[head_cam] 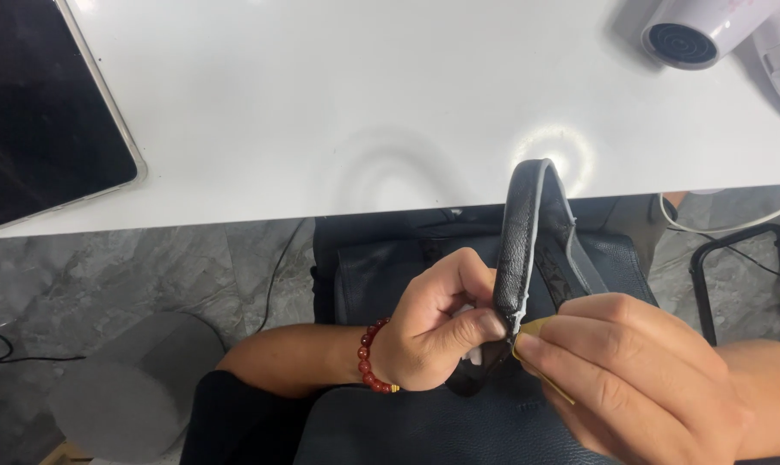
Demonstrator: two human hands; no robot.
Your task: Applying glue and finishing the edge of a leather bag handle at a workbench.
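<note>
The left hand (pixel 429 323) pinches the black leather strap (pixel 528 232) between thumb and bent fingers, with the thumb tip pressed on the grey edge of the strap. This strap is a handle loop that stands up from a dark blue leather bag (pixel 424 422), which lies on the person's lap, below the edge of the white table (pixel 364 103). The right hand (pixel 631 379) has its grip closed on a thin yellowish tool (pixel 541 357), and the tip of the tool touches the strap edge just beside the left thumb. On the left wrist there is a bracelet of red beads (pixel 371 357). On the table, a dark tablet (pixel 37 103) lies at the far left and a white hair dryer (pixel 717 34) at the far right, both well apart from the hands.
</note>
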